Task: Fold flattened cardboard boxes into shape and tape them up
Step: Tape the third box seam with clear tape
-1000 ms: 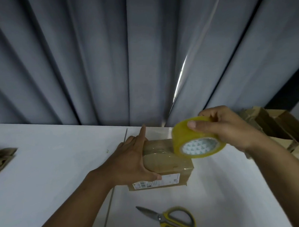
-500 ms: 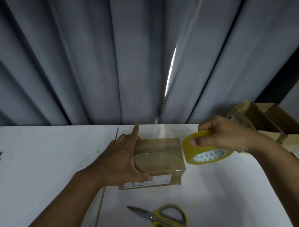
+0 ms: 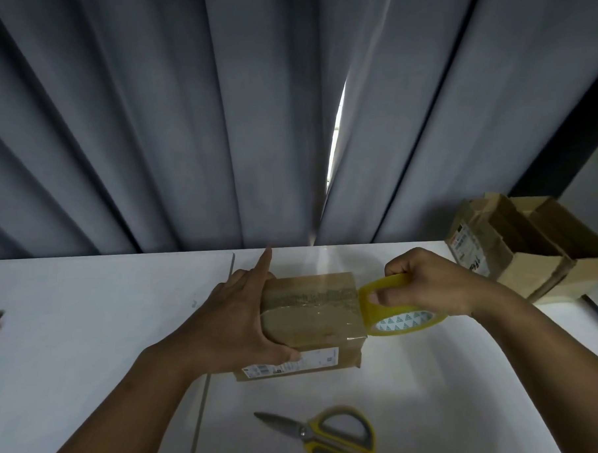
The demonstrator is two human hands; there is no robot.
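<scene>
Taping the small brown cardboard box [image 3: 312, 325] on the white desk [image 3: 89, 321].
Our left hand [image 3: 233, 328] clasps its left end, forefinger straight; our right hand [image 3: 427, 282] grips the yellow tape roll [image 3: 397, 307] touching its right edge.

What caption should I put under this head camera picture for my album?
Left hand steadies a cardboard box while right hand holds a tape roll at its right edge.
</scene>
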